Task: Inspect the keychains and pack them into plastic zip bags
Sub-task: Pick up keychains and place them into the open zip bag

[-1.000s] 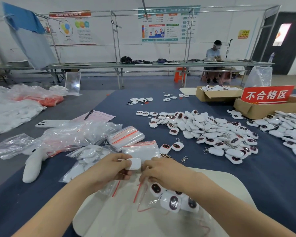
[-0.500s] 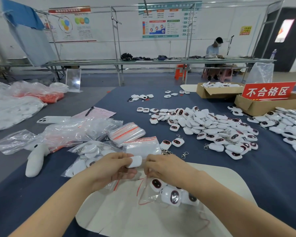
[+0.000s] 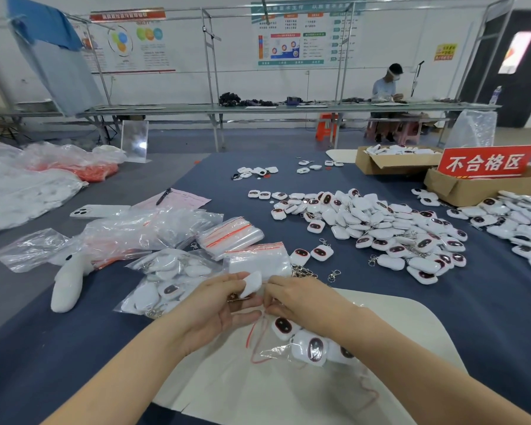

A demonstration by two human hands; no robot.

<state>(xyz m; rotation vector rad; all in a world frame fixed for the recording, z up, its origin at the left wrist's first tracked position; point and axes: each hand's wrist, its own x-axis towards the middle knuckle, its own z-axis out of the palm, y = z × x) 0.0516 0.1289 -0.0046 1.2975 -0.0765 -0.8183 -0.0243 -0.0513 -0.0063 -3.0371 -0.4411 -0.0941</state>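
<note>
Left hand [image 3: 215, 305]: I see it holding one white keychain [image 3: 252, 283] between thumb and fingers, its metal clasp hanging just under the thumb. The fingers are half curled and the palm faces the right hand.
Right hand [image 3: 301, 299]: its fingers are curled down onto the mouth of the zip bag [image 3: 267, 348] and pinch its edge. The fingertips themselves are hidden from me.
Change: a moment ago the keychain lay flatter in the left fingers. Now it has tipped up on end, and both hands stay close together over the bag.
Worktop [image 3: 503, 302]: covered with dark blue cloth.
White board [image 3: 411, 326]: it lies under both forearms, and the zip bag rests on it.
Loose keychains [image 3: 380, 228]: a wide heap beyond the right hand, well apart from the bag.
Cardboard boxes [image 3: 393, 164]: they stand at the far right, and the nearer one carries a red sign [image 3: 485, 162].
Filled bags [image 3: 166, 280]: they lie just left of the left hand.
Empty bag stacks [image 3: 230, 237]: two stacks sit directly beyond the hands, and the nearer one is partly hidden by them.
Packed keychains [image 3: 311, 348]: several lie dark face up inside the zip bag, under the right wrist.
Phone [image 3: 98, 210]: it lies far left, near a pen [image 3: 163, 196] on pink paper.
</note>
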